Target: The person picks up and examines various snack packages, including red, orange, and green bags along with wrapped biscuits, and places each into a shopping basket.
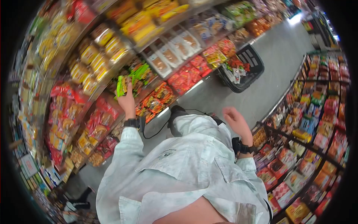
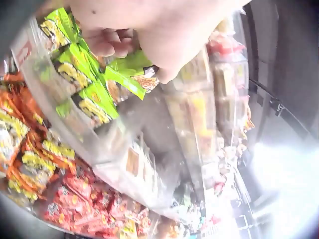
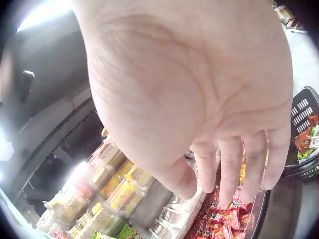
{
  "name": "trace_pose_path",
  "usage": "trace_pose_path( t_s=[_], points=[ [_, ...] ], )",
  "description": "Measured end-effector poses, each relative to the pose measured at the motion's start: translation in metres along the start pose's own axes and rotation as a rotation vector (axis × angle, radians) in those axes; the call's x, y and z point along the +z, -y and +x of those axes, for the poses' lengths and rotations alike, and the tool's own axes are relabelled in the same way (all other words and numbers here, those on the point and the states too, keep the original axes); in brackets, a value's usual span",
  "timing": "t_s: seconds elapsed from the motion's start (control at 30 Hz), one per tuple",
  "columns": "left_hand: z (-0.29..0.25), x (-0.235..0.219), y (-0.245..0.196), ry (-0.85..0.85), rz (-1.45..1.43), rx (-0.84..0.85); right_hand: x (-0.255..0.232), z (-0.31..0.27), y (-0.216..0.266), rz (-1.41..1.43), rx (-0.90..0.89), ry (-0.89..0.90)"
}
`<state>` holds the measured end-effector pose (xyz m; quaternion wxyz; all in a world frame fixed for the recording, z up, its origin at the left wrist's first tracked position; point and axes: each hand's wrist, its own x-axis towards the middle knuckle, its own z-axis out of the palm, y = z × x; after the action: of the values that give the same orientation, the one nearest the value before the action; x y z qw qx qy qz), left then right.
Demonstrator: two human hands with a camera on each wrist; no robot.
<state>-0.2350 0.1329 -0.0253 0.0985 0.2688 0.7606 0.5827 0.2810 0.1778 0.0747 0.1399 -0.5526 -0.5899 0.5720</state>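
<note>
My left hand (image 1: 127,103) reaches into a shelf bin on the left and pinches a green snack packet (image 1: 122,86) between thumb and fingers. In the left wrist view, that packet (image 2: 130,75) shows a noodle-like picture, and more green packets (image 2: 77,69) lie beside it in a clear-walled bin. The right hand (image 1: 237,121) hangs beside my body over the aisle, its fingers loosely bent. In the right wrist view, the palm (image 3: 184,84) shows with nothing in it.
A black basket (image 1: 257,64) with several snack packs stands on the floor by the shelf. Next to the green packets are orange packets (image 1: 159,96), red packets (image 1: 187,75) and white trays (image 1: 156,63). Another stocked shelf (image 1: 298,156) runs along the right.
</note>
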Motion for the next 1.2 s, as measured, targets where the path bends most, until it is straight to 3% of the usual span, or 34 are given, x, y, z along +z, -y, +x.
trace_pose_path(
  t_s=[0.1, 0.13, 0.17, 0.3, 0.37, 0.43, 0.5, 0.53, 0.73, 0.9, 1.03, 1.13, 1.2],
  points=[
    [-0.060, 0.038, -0.075, 0.166, -0.064, -0.232, -0.033, -0.018, -0.006, -0.010, -0.005, -0.037],
    [-0.082, 0.055, -0.092, 0.250, -0.077, -0.103, -0.045, -0.023, -0.016, 0.020, -0.030, -0.051],
    [-0.105, 0.068, -0.112, 0.359, -0.005, -0.341, -0.057, -0.030, -0.029, 0.051, -0.052, -0.063],
    [-0.204, 0.150, -0.205, 0.767, -0.164, -0.312, -0.107, -0.064, -0.068, 0.170, -0.103, -0.098],
    [-0.245, 0.187, -0.246, 1.083, -0.105, -0.147, -0.131, -0.080, -0.083, 0.341, -0.060, -0.090],
    [-0.285, 0.217, -0.298, 1.396, -0.056, -0.156, -0.150, -0.097, -0.090, 0.499, -0.071, -0.124],
    [-0.320, 0.247, -0.300, 1.619, -0.055, -0.132, -0.163, -0.113, -0.091, 0.644, -0.137, -0.218],
    [-0.336, 0.257, -0.307, 1.673, -0.029, -0.141, -0.165, -0.118, -0.094, 0.743, -0.147, -0.323],
    [-0.387, 0.305, -0.319, 1.869, -0.023, -0.187, -0.187, -0.134, -0.137, 0.859, -0.064, -0.420],
    [-0.384, 0.357, -0.320, 1.961, 0.109, -0.169, -0.210, -0.119, -0.139, 0.851, -0.040, -0.451],
    [-0.369, 0.416, -0.333, 2.097, -0.067, -0.262, -0.248, -0.088, -0.124, 0.805, -0.028, -0.574],
    [-0.356, 0.448, -0.341, 2.052, -0.268, -0.371, -0.281, -0.058, -0.109, 0.749, -0.008, -0.653],
    [-0.338, 0.468, -0.350, 2.055, -0.165, -0.294, -0.297, -0.034, -0.101, 0.738, 0.022, -0.682]
  ],
)
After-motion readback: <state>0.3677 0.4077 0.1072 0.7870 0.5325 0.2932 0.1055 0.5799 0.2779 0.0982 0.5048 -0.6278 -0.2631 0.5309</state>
